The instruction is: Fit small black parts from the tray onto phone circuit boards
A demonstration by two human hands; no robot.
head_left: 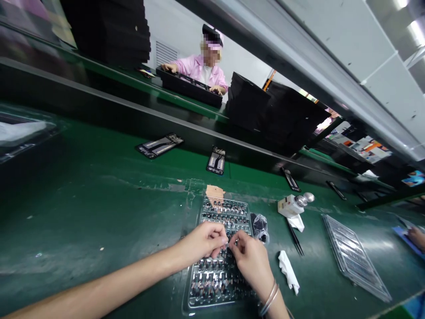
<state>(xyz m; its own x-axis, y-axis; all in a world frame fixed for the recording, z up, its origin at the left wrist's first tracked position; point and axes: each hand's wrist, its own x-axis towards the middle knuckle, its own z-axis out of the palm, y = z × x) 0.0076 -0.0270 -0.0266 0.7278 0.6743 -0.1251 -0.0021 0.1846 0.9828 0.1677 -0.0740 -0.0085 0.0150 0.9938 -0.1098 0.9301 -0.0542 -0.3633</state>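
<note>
The left hand (pixel 204 241) and right hand (pixel 250 261) met fingertip to fingertip, both pinched shut on a small part (pixel 228 242) too tiny to identify. Directly beneath the fingers lay a clear tray (pixel 191 305). Nearly every pocket looked filled, so little seemed left. Beyond the fingers, two phone frames (pixel 160 145) rested on the green mat (pixel 83 212). Right of them were a plastic bag (pixel 260 226), white cloth (pixel 288 271), tweezers (pixel 295 237), dispenser bottle (pixel 294 204) and spare tray (pixel 355 257). A co-worker (pixel 202 66) sat across the line.
</note>
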